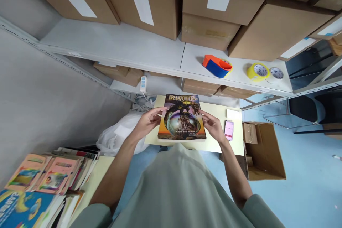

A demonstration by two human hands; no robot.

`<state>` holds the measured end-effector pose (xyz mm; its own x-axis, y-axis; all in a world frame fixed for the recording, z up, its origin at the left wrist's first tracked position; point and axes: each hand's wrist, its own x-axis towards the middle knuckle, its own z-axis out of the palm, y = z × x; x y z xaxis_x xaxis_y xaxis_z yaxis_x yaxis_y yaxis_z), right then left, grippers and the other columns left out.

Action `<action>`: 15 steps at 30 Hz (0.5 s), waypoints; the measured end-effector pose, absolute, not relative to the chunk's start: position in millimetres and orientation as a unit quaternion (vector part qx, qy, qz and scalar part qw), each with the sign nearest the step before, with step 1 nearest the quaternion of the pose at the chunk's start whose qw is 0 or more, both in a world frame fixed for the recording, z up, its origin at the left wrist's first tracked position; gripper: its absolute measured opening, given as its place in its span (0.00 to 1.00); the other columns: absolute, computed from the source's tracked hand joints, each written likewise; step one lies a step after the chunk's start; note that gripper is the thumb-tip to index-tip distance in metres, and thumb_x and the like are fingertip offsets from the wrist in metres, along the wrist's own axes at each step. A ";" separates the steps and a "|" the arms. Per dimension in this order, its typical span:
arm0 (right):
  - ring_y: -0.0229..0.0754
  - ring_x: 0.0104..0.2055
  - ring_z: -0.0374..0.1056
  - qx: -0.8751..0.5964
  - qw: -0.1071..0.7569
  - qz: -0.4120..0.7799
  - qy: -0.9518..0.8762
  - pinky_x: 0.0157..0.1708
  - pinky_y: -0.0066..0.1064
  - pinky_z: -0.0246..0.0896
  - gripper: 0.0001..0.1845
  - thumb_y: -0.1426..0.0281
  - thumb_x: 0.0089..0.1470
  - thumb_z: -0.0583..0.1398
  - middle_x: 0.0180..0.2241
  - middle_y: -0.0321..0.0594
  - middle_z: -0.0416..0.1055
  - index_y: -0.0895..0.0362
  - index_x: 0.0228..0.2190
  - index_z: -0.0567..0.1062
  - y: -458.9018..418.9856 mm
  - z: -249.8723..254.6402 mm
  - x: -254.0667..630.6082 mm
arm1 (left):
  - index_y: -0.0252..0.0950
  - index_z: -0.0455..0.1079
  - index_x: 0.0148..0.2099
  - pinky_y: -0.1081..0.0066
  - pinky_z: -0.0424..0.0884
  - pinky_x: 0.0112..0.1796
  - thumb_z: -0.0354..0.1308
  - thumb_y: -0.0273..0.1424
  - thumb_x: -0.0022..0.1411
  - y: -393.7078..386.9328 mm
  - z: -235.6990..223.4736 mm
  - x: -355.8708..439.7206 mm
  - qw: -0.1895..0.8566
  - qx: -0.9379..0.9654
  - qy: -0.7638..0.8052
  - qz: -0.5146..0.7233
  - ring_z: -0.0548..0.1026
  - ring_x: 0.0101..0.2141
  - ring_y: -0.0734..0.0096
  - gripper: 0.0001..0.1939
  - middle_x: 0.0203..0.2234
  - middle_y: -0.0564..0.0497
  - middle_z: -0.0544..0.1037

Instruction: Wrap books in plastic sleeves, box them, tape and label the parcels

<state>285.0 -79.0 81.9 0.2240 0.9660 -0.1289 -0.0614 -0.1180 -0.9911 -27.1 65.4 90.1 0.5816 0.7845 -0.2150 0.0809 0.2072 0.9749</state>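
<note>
A thick paperback book (183, 117) with a dragon and a glassy sphere on its cover is held face up over the small pale yellow table (213, 142). My left hand (149, 123) grips its left edge, thumb and fingers at the side. On the opposite edge my right hand (212, 123) has hold of it near the upper part. The fingers under the book are hidden, and I cannot tell whether it rests on the table. To the right of my right hand lies a phone (228, 130) with a lit screen, below a small white box (233, 114).
Cardboard boxes (149, 3) line the grey shelf (160, 50). A tape dispenser (217, 66) and tape rolls (258, 71) sit there. An open carton (267, 153) stands on the floor right. Book stacks (53, 178), a white plastic bag (120, 131) and a power strip (143, 84) are leftward.
</note>
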 end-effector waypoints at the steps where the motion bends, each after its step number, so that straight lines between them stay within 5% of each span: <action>1: 0.50 0.45 0.82 -0.568 0.536 0.490 -0.387 0.48 0.43 0.80 0.36 0.45 0.53 0.76 0.41 0.43 0.87 0.52 0.56 0.86 -79.9 82.0 285.1 | 0.38 0.81 0.60 0.64 0.83 0.44 0.80 0.49 0.55 66.1 89.2 -25.9 0.685 0.564 0.377 0.265 0.86 0.44 0.57 0.35 0.50 0.41 0.87; 5: 0.51 0.38 0.84 -0.608 0.544 0.453 -0.359 0.42 0.42 0.82 0.30 0.46 0.48 0.79 0.34 0.43 0.87 0.53 0.45 0.88 -80.0 92.7 280.6 | 0.38 0.81 0.45 0.64 0.82 0.39 0.82 0.53 0.50 66.5 93.9 -15.1 0.668 0.567 0.391 0.282 0.87 0.37 0.58 0.29 0.34 0.47 0.87; 9: 0.45 0.21 0.75 -0.642 0.536 0.442 -0.323 0.25 0.36 0.75 0.30 0.39 0.54 0.74 0.21 0.40 0.81 0.55 0.34 0.85 -73.9 109.8 276.6 | 0.40 0.74 0.35 0.70 0.75 0.28 0.74 0.60 0.60 64.4 109.6 -3.1 0.628 0.608 0.421 0.242 0.78 0.21 0.67 0.28 0.17 0.55 0.76; 15: 0.39 0.14 0.66 -0.650 0.520 0.467 -0.299 0.15 0.30 0.63 0.41 0.29 0.53 0.69 0.14 0.39 0.73 0.52 0.17 0.72 -65.5 114.3 278.7 | 0.41 0.72 0.31 0.72 0.61 0.18 0.67 0.64 0.65 64.2 124.3 8.2 0.592 0.625 0.460 0.219 0.66 0.13 0.74 0.31 0.12 0.58 0.68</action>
<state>278.7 -65.5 114.3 0.3846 0.8745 -0.2955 -0.0970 -0.2800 -0.9551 8.2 64.2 124.3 0.4807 0.8338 -0.2716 0.3163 0.1240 0.9405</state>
